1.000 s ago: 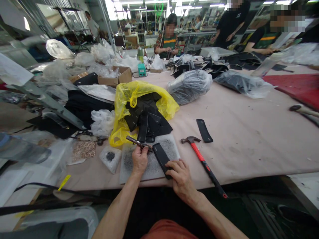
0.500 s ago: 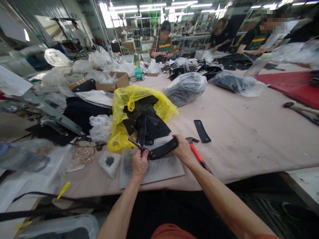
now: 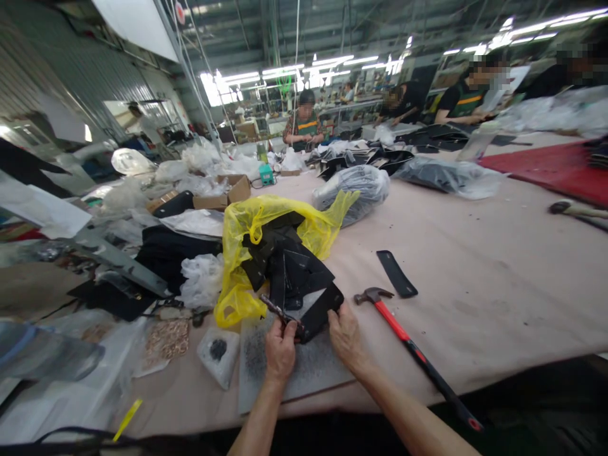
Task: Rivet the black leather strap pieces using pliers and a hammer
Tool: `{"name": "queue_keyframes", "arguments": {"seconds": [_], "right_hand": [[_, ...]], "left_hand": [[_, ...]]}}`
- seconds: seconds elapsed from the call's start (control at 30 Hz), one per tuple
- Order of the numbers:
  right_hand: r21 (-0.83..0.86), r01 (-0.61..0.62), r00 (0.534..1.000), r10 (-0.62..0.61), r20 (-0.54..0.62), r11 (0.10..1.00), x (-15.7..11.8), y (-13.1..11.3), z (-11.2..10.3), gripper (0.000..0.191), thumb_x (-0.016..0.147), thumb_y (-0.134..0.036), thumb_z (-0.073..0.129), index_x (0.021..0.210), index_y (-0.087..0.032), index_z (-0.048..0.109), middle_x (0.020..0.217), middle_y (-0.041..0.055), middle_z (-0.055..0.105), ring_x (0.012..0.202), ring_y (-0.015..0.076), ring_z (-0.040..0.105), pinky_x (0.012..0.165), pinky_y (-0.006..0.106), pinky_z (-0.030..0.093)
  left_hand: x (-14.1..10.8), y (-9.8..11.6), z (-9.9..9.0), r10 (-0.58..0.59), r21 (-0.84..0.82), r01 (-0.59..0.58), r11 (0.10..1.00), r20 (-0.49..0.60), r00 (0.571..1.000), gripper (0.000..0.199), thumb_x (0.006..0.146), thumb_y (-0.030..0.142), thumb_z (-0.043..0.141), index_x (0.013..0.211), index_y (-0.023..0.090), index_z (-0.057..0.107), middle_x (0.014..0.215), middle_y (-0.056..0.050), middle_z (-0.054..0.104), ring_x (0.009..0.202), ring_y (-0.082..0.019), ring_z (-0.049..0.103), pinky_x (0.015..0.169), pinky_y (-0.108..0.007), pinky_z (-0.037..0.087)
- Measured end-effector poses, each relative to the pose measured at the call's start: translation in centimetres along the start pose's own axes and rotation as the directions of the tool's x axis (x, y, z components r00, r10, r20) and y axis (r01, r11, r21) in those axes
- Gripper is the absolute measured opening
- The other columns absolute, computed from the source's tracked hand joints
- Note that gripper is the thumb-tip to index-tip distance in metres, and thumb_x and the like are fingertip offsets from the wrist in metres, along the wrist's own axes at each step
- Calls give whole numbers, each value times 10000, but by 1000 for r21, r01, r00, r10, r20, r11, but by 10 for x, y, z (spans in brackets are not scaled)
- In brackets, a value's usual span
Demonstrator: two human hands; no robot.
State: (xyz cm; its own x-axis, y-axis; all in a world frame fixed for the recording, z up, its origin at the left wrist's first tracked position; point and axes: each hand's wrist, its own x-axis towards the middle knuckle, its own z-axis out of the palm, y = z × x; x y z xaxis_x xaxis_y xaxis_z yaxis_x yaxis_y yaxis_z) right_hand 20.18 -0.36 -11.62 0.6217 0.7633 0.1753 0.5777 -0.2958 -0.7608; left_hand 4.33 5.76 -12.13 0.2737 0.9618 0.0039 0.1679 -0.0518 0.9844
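In my closed left hand [image 3: 280,354] is a slim dark metal rod-like tool [image 3: 272,307], pinched together with the near end of a curved black strip [image 3: 319,313]. My right hand [image 3: 346,332] grips the strip's far end, thumb on its edge. The strip slants up to the right over a grey slab [image 3: 259,364] speckled with black. Just behind, black flat pieces [image 3: 297,269] spill from a yellow plastic bag [image 3: 232,253]. To the right lies a claw hammer [image 3: 401,329] with a red and black handle, and past it another black strip [image 3: 396,273].
Left of the slab sit a whitish block [image 3: 218,358] with a dark patch and a bag of small copper-coloured parts [image 3: 166,339]. Behind are a plastic-wrapped bundle [image 3: 354,190] and a cardboard box [image 3: 223,193]. Co-workers sit across the table [image 3: 456,240].
The view has tilted up, so the scene sits lower and the whole hammer shows. The held strip has turned to a steeper slant, and the yellow bag's right edge stands higher.
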Motion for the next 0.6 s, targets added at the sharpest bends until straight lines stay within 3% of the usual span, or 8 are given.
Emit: {"name": "queue_keyframes", "arguments": {"seconds": [0.1,0.17,0.23,0.33,0.47,0.6], "right_hand": [[142,-90,981,63,181,986,32,-2,-8,319,864,-187,391,1152,-147,523,929,81,688,836,197,641,714,293,484],[160,-98,936,36,351,982,45,-3,-18,352,830,-168,448,1174,-146,519,807,23,672,731,173,626,648,261,453],[133,-80,898,14,440,988,44,-5,-24,405,802,-153,512,1206,-137,525,707,-15,640,661,160,603,610,244,416],[55,-52,878,19,478,997,18,-10,-22,437,795,-130,560,1232,-129,543,712,4,650,711,172,622,651,253,405],[-253,82,907,34,421,964,-25,-18,-16,391,903,-192,525,1294,-194,545,883,70,717,853,220,676,723,290,425],[-412,150,908,40,417,899,-36,-25,-18,360,962,-254,481,1317,-225,538,994,85,735,904,226,696,731,291,445]], "left_hand": [[1,-5,-2,12,-67,-21,998,-130,991,372,849,512,587,869,152,678,781,-91,740,711,-239,713,666,-335,582],[2,-8,-2,-4,-110,-19,994,-200,980,373,854,509,584,881,149,679,800,-93,742,727,-238,715,686,-337,582],[2,-10,-2,-4,-111,-19,994,-208,978,357,859,492,583,892,151,683,815,-92,743,744,-237,714,702,-338,578],[2,-9,-2,47,-8,-49,999,-154,987,307,867,447,585,887,165,702,827,-82,745,779,-239,710,754,-343,562],[0,-6,-3,109,99,-99,990,-99,989,248,877,388,578,905,188,722,886,-69,753,855,-243,705,825,-352,532],[0,-3,-2,124,132,-117,984,-50,991,233,871,363,579,925,190,726,902,-66,753,871,-240,701,831,-356,528]]}}
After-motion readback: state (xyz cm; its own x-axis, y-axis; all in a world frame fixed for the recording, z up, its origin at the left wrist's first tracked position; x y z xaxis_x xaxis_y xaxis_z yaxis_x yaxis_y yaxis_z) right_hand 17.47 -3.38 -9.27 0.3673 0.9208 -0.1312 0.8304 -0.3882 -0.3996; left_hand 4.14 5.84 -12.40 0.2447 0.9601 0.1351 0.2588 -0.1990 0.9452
